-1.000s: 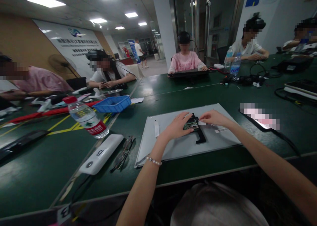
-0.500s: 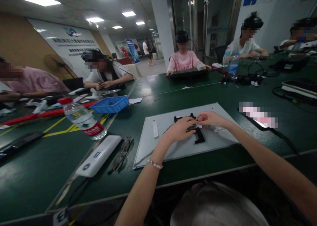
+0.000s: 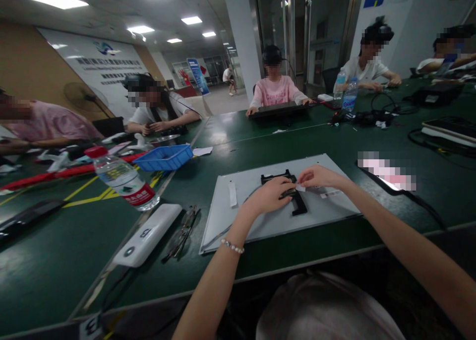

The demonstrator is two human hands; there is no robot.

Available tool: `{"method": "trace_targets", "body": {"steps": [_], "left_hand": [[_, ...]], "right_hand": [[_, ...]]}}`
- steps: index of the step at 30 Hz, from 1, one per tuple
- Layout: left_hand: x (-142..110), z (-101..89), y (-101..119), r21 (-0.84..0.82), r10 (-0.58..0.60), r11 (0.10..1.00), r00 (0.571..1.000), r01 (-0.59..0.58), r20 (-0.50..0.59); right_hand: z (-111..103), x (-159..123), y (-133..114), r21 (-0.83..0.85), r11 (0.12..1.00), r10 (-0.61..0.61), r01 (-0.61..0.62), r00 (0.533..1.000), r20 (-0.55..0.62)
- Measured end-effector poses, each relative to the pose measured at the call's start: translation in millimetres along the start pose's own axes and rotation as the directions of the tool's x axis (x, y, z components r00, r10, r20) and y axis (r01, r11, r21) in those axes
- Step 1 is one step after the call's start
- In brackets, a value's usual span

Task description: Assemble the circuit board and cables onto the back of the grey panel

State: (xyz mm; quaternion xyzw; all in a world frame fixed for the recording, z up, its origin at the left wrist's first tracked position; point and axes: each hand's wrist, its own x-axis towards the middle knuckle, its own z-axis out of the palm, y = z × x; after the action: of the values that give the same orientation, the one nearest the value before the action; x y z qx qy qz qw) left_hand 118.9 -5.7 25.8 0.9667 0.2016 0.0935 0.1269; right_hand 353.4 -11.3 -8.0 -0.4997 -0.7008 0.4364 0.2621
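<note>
A flat grey panel [image 3: 247,221] lies before me on the green table, with a black frame [image 3: 298,205] on its middle. Within the frame is a small circuit board [image 3: 287,193], largely covered by my left hand [image 3: 269,195], whose thumb and fingers are bent around it. My right hand [image 3: 322,176] pinches a small white strip [image 3: 300,187] at the board's right edge, and the left fingertips come close to it. A thin cable [image 3: 226,229] runs from under my left hand to the panel's near left corner.
Left of the panel are folded glasses [image 3: 182,233], a white power bank [image 3: 148,236], a water bottle [image 3: 124,181] and a blue basket [image 3: 163,157]. A phone [image 3: 386,173] with a cable lies to the right. Several people sit around the table.
My left hand's fingers have closed in and slid rightward over the board, uncovering the frame's upper left part. My right hand has stayed near the board's edge with the white strip.
</note>
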Motion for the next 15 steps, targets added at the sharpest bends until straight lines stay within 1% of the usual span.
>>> {"method": "trace_targets", "body": {"steps": [5,10,15], "left_hand": [[1.0,1.4,-0.8,0.008,0.003,1.000,1.000,-0.003,-0.008],[0.9,2.9,-2.2,0.023,0.036,0.999,0.999,-0.035,-0.035],[0.2,3.7,-2.3,0.040,0.038,0.999,0.998,-0.036,-0.043]], "right_hand": [[1.6,0.7,-0.9,0.005,1.000,-0.028,0.028,1.000,0.008],[1.7,1.2,1.2,-0.003,1.000,-0.016,0.016,1.000,-0.012],[-0.1,-0.1,1.5,0.043,0.999,0.006,-0.005,1.000,-0.022]]}}
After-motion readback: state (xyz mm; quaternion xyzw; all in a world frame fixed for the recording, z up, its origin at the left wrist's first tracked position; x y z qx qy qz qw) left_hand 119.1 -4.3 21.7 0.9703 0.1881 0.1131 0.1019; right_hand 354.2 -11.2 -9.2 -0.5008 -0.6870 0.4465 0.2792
